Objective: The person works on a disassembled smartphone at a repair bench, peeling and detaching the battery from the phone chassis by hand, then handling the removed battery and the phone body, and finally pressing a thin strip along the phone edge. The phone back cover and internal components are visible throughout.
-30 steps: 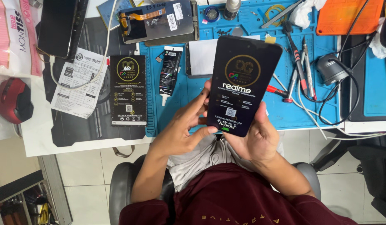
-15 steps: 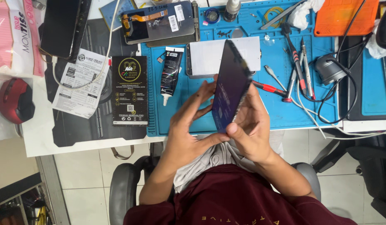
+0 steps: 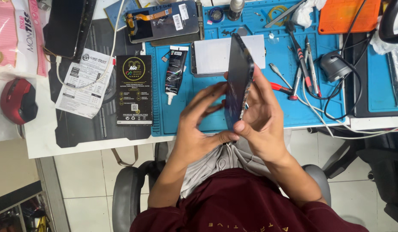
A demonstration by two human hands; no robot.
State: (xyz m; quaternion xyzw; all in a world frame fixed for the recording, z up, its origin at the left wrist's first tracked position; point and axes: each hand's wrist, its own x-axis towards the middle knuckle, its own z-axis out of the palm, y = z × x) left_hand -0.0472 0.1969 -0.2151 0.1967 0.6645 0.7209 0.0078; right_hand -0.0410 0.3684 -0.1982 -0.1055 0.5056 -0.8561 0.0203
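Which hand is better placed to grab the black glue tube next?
Left, probably. The black glue tube lies on the blue mat on that side, nearest the left hand, whose fingers are spread. The right hand grips the dark panel.

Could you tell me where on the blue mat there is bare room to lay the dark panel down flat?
The blue mat is bare near its front edge, right of the right hand and below the red-handled screwdriver. A smaller bare patch lies between the black glue tube and the left hand. The far right is crowded with tools and cables.
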